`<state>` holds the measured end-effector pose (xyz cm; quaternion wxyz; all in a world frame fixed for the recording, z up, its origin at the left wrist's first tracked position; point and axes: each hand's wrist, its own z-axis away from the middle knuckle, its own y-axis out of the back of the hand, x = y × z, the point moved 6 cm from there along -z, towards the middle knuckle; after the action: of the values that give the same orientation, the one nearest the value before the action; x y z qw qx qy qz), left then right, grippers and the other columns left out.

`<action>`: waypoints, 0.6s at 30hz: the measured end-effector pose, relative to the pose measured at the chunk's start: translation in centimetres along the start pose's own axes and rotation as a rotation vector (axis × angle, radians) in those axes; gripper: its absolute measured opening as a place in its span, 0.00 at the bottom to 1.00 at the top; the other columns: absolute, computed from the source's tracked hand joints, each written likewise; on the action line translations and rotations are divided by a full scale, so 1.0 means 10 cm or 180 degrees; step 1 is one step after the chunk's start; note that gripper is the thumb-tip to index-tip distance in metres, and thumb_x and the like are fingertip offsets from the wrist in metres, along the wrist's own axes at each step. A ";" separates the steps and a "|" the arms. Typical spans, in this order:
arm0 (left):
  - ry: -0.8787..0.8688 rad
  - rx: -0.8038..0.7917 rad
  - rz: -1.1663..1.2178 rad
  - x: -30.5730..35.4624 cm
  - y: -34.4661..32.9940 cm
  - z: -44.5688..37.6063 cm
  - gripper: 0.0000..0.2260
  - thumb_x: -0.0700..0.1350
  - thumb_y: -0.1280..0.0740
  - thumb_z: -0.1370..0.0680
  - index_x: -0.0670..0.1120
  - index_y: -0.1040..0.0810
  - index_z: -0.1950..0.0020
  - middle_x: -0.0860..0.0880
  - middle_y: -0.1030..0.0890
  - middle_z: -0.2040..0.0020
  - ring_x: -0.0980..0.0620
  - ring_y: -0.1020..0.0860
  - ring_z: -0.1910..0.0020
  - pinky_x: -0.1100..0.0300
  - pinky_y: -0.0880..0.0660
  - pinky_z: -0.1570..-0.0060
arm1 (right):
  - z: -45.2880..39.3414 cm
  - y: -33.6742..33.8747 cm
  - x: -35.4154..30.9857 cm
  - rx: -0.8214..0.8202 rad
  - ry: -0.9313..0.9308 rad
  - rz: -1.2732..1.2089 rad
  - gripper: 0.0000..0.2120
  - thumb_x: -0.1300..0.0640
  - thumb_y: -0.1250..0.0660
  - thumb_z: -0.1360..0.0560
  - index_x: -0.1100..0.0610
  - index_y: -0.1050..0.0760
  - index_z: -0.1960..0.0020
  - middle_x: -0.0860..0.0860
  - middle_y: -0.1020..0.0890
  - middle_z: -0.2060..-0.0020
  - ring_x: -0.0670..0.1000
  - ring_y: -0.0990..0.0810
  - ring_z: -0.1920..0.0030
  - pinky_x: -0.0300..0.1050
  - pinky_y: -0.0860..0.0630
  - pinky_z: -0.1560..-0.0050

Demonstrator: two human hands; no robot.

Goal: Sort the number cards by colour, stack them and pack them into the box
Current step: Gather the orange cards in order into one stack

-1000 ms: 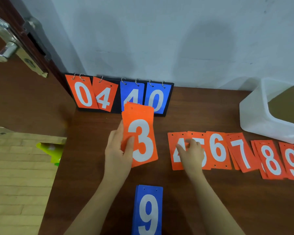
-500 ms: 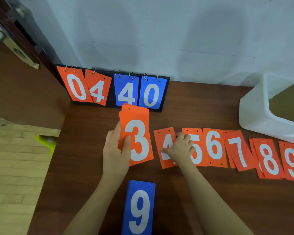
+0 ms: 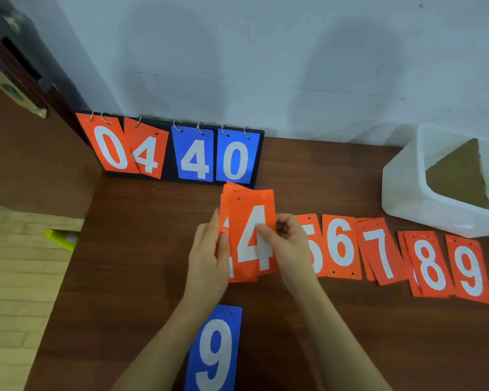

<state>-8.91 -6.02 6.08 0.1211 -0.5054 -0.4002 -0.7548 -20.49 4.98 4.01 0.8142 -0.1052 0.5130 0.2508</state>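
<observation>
At the far left a brown door (image 3: pixel 26 153) stands beside the dark wooden desk (image 3: pixel 130 249), with pale floorboards (image 3: pixel 17 277) below it. At the back of the desk, against the wall, a black flip scoreboard (image 3: pixel 168 150) leans upright, showing orange 0 and 4 cards and blue 4 and 0 cards hung on metal rings. Near the front edge lies a blue 9 card (image 3: pixel 215 351), flat and face up, between the person's forearms.

Above it, the left hand (image 3: pixel 206 258) holds a stack of orange cards (image 3: pixel 237 198) from its left side, fingers behind the stack and the thumb pressed on its face. The orange 4 card (image 3: pixel 251 235) sits on the front of that stack, slightly askew from the cards behind. The right hand (image 3: pixel 290 249) pinches the 4 card's right edge, thumb on the face and curled fingers behind.

Just right of the hands, a row of orange cards lies face up on the desk, each overlapping or touching its neighbour: the 5 card (image 3: pixel 312 244), partly hidden by the right hand, the 6 card (image 3: pixel 340 246), the 7 card (image 3: pixel 378 252), the 8 card (image 3: pixel 431 263) and the 9 card (image 3: pixel 470 269). Behind the row's right end stands a white plastic box (image 3: pixel 407 193), open at the top, with a brown piece of cardboard (image 3: pixel 460 176) inside it.
</observation>
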 end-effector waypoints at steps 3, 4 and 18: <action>0.0028 -0.0102 0.0129 0.09 -0.22 0.05 0.23 0.48 0.41 0.21 0.53 0.41 0.26 0.56 0.30 0.43 0.62 0.26 0.51 0.74 0.28 0.62 | -0.01 0.02 0.04 0.0049 0.0058 0.0249 0.08 0.53 0.30 0.27 0.47 0.28 0.52 0.41 0.21 0.55 0.43 0.20 0.54 0.32 0.25 0.60; 0.0055 -0.0097 0.0140 0.09 -0.27 0.05 0.23 0.48 0.40 0.21 0.53 0.41 0.26 0.55 0.30 0.43 0.63 0.26 0.51 0.74 0.28 0.63 | -0.03 0.08 0.07 0.0085 0.0051 0.0285 0.08 0.52 0.30 0.27 0.48 0.28 0.50 0.42 0.21 0.54 0.43 0.21 0.53 0.32 0.25 0.59; 0.0254 0.0539 -0.0062 0.14 -0.46 0.06 0.23 0.46 0.40 0.21 0.52 0.40 0.26 0.54 0.30 0.44 0.60 0.27 0.52 0.74 0.32 0.60 | -0.56 0.94 0.59 0.0860 -0.0413 0.3158 0.30 0.48 0.30 0.28 0.55 0.38 0.31 0.57 0.35 0.32 0.59 0.37 0.31 0.54 0.39 0.31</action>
<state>-11.85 -2.25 5.17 0.1718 -0.4590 -0.4623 -0.7390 -27.67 12.37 -2.96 0.6338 0.2726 0.4774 0.5442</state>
